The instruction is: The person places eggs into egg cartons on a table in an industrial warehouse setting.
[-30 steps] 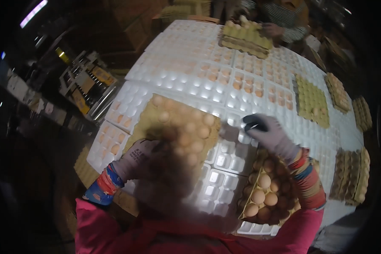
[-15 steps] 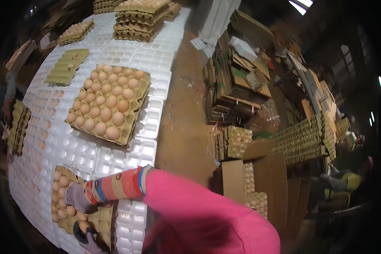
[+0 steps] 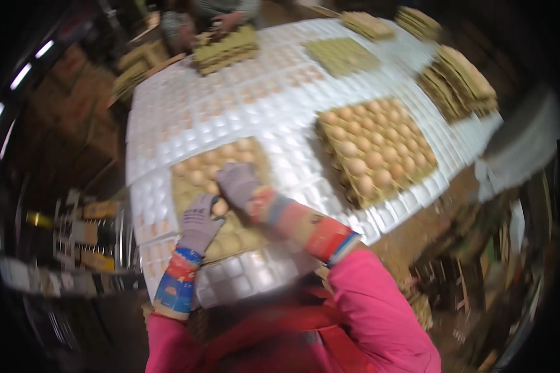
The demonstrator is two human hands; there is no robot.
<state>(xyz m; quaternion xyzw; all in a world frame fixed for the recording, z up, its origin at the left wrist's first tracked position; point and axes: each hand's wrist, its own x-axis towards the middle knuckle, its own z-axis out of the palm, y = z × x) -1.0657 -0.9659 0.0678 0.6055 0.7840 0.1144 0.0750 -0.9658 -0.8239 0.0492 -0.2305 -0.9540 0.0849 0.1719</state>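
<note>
Below me a grey-brown pulp egg tray [image 3: 230,241] lies on white plastic trays [image 3: 246,273], with brown eggs [image 3: 197,177] in its far part and bare cups in its near part. My left hand [image 3: 199,222], in a grey-purple glove, grips an egg [image 3: 219,207] between thumb and fingers over the tray's middle. My right hand [image 3: 238,184], gloved alike, reaches in from the right with its fingers bent down among the eggs. An egg shows beside its fingertips, but whatever lies under the palm is hidden. Patterned sleeves cover both forearms.
To the right stands a stack of pulp trays topped with eggs [image 3: 379,146]. A flat pulp tray [image 3: 341,57] and a tray stack [image 3: 457,84] lie farther back. Across the table another person's hands [image 3: 229,22] are at a tray stack [image 3: 226,50]. Eggs fill many cups of the white trays.
The view has swung, so the table now spreads ahead of me and both arms show. My left hand still holds an egg; my right hand remains over the egg tray.
</note>
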